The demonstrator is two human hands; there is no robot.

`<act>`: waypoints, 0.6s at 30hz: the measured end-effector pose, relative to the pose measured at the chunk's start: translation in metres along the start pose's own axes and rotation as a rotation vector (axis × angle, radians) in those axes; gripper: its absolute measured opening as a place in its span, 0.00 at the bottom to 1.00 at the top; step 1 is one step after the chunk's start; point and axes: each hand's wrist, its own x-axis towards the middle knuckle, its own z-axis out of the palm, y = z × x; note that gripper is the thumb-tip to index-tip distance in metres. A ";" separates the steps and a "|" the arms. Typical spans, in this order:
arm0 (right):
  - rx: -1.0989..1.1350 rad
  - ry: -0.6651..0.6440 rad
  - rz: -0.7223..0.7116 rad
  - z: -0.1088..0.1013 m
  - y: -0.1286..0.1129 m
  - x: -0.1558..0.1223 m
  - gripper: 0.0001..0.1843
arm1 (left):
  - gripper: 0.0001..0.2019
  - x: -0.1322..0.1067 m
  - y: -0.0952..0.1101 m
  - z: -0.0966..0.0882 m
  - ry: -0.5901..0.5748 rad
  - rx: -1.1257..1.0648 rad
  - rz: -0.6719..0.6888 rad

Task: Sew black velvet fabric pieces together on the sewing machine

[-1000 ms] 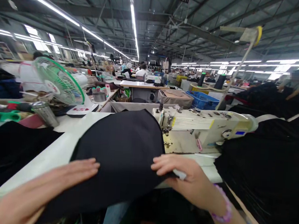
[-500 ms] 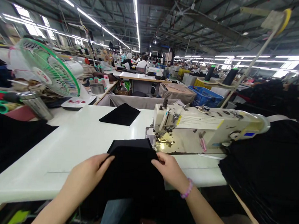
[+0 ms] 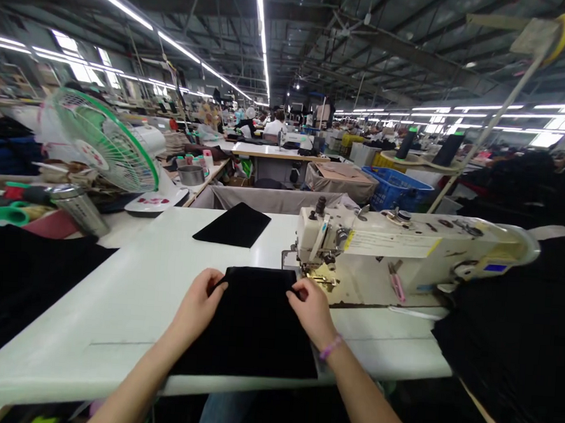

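Observation:
A black fabric piece [image 3: 251, 324] lies flat on the white sewing table [image 3: 129, 291] in front of me. My left hand [image 3: 199, 302] pinches its far left corner, fingers closed on the cloth. My right hand [image 3: 311, 308], with a purple bead bracelet at the wrist, grips the far right corner just in front of the presser foot of the cream sewing machine [image 3: 404, 251]. A second, smaller black fabric piece [image 3: 234, 225] lies farther back on the table.
A green desk fan [image 3: 102, 140] and a metal flask [image 3: 79, 208] stand at the left. Black fabric piles lie at the left [image 3: 15, 278] and right [image 3: 519, 328]. A thread stand with cones [image 3: 446, 148] rises behind the machine. Other workstations and people sit farther back.
The large black cloth I was spreading is gone from the table's middle. Both hands now hold a smaller piece by its far corners and have pushed it forward up to the machine's needle.

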 end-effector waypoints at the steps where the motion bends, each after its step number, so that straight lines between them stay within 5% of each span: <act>1: 0.058 -0.009 0.010 -0.006 0.001 -0.007 0.06 | 0.08 -0.010 0.003 -0.003 -0.016 -0.138 -0.039; 6: 0.538 -0.015 0.164 -0.040 0.003 -0.036 0.25 | 0.15 -0.050 0.026 -0.012 -0.100 -0.895 -0.195; 13: 0.524 0.242 0.322 -0.063 0.002 -0.053 0.27 | 0.10 -0.064 0.049 -0.004 0.053 -0.907 -0.130; 18: 0.590 0.286 0.375 -0.071 0.004 -0.059 0.26 | 0.11 -0.073 0.061 -0.005 0.162 -0.816 -0.116</act>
